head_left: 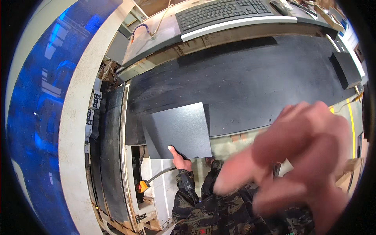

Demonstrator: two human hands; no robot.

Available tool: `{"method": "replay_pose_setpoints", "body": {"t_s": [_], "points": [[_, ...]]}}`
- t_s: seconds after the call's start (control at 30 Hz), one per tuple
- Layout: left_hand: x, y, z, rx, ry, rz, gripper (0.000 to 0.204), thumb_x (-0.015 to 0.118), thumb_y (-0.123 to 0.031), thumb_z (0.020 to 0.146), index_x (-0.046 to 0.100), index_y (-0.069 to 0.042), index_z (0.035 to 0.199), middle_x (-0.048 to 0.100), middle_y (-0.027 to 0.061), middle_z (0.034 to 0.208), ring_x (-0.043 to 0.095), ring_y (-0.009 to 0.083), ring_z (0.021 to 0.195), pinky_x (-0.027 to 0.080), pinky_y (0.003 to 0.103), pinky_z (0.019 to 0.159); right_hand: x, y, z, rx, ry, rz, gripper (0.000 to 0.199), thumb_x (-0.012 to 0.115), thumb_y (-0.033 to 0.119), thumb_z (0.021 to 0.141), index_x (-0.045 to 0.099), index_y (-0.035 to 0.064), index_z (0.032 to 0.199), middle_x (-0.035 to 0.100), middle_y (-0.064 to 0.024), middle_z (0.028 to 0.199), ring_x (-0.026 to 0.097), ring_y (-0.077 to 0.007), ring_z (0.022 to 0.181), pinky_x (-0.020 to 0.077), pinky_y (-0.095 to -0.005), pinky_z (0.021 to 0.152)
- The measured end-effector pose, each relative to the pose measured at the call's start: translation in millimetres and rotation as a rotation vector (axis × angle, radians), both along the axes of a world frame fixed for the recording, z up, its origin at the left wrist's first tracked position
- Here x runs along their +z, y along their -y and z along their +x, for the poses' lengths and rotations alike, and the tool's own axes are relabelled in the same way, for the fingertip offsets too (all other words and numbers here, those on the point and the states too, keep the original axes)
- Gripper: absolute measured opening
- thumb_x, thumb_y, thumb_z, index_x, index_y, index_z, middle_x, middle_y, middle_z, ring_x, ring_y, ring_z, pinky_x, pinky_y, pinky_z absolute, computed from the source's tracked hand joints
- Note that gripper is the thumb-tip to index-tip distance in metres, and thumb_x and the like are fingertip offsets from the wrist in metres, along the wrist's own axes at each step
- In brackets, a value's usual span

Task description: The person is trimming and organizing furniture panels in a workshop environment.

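A flat, dark grey rectangular panel [182,127] is tilted over the near edge of a black machine table [235,86]. My left hand [181,160] grips its lower edge, the thumb lying on the upper face and the other fingers hidden beneath. Large and close to the camera, my right hand [297,152] is raised on the right, apart from the panel. Its fingers look bent but are smeared by motion, so I cannot make out whether anything is in them.
A keyboard [223,13] and a mouse [279,7] rest on a shelf behind the table. At the table's right end stands a dark block [344,70]. A blue glossy machine cover [39,105] curves along the left. A yellow-orange switch box [143,186] is below the panel.
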State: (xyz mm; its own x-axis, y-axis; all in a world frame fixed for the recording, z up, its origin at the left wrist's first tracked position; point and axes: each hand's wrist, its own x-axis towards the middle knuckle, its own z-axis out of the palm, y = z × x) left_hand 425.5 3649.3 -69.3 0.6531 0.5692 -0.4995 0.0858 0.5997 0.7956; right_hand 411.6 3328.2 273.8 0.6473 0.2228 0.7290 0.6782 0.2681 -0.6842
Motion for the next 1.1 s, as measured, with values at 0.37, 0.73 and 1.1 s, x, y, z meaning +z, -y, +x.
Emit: {"method": "replay_pose_setpoints", "body": {"t_s": [0.37,0.73,1.1], "points": [[9.4,5.0,-1.2,-0.028,0.064,-0.087,0.076,0.064,-0.054,0.091,0.05,0.011,0.129,0.058,0.0141,0.13,0.061,0.0256,0.108,0.051,0.04,0.094,-244.8,38.4,66.0,-0.912,-0.071,-0.594,0.013,0.06,0.009,0.091,0.067,0.0009,0.098,0.063,-0.0149,0.112,0.051,-0.0355,0.114,0.0402,-0.0432,0.099],[8.6,5.6,-3.7,-0.005,0.092,-0.116,0.079,0.066,-0.053,0.09,0.048,0.013,0.129,0.057,0.0169,0.129,0.06,0.0297,0.108,0.051,0.048,0.093,-301.4,44.6,62.0,-1.023,-0.175,-0.677,0.028,0.056,0.007,0.091,0.059,-0.0033,0.118,0.053,-0.0193,0.13,0.038,-0.0409,0.129,0.0341,-0.0486,0.107],[1.2,2.1,-1.5,0.019,0.078,-0.067,0.079,0.069,-0.051,0.089,0.047,0.014,0.128,0.058,0.0161,0.126,0.06,0.0269,0.107,0.051,0.044,0.094,-304.5,43.6,63.2,-1.026,-0.167,-0.685,0.025,0.056,0.004,0.089,0.061,-0.0023,0.113,0.052,-0.0185,0.13,0.04,-0.0399,0.125,0.0361,-0.0483,0.104]]}}
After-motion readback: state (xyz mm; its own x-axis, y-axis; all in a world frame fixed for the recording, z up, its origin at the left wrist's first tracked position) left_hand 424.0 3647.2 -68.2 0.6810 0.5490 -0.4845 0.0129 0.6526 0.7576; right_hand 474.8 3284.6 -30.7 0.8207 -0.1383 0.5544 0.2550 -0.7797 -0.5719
